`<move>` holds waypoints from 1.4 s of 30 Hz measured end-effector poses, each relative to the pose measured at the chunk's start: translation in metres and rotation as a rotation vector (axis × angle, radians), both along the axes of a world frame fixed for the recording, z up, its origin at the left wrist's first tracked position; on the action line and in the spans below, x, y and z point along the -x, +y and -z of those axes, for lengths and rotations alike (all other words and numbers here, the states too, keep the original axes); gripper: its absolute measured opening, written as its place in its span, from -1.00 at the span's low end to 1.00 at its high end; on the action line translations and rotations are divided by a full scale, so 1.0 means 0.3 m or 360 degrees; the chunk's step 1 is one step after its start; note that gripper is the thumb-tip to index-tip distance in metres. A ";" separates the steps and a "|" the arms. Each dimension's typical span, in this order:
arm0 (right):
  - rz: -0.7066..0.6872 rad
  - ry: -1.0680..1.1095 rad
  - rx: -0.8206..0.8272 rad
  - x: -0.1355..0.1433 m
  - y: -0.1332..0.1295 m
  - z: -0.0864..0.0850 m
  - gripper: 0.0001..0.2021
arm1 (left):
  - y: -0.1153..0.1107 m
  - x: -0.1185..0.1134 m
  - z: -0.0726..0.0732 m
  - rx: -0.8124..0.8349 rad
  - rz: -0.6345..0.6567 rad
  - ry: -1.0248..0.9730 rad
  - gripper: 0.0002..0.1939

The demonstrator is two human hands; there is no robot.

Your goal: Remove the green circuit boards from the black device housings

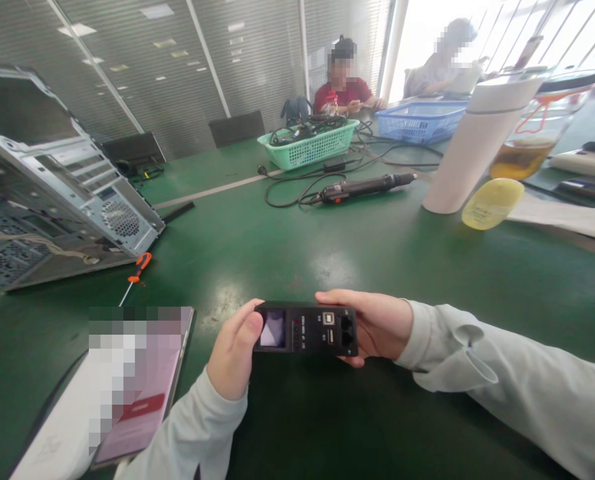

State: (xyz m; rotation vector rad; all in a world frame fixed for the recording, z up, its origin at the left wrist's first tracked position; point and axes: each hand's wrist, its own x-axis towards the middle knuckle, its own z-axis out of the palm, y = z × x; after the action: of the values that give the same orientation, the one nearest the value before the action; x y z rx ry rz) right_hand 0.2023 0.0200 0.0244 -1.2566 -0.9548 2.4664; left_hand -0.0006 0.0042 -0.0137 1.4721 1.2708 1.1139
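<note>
A small black cable tester-like box [307,330] with a lit screen, a row of small buttons and several ports is held level above the green table. My left hand [237,347] grips its left end, thumb beside the screen. Around the port end on the right is my right hand [372,327], its thumb along the far edge and fingers underneath, partly hidden by the box. To the left of my left hand lie a phone [142,407] with a pinkish screen and a white object [62,427], both partly pixelated.
An open computer case [72,193] stands at left, with an orange-handled screwdriver [140,267] beside it. Ahead are a corded electric screwdriver [362,189], a green basket of cables [302,155] and a blue basket [417,127]. A white bottle [470,147] and yellow container [492,203] stand right. Two people sit beyond.
</note>
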 end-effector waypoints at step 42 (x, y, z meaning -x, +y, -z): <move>0.0234 -0.0751 -0.2832 -0.051 -0.039 0.023 -0.78 | -0.019 -0.031 -0.046 -0.0244 -0.0095 0.0267 -0.67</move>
State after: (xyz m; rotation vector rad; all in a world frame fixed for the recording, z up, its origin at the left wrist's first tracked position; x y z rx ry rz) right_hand 0.2176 0.0083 0.0176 -0.9369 -2.1298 0.4146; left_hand 0.0086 -0.0017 0.0001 1.6812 1.3771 1.1683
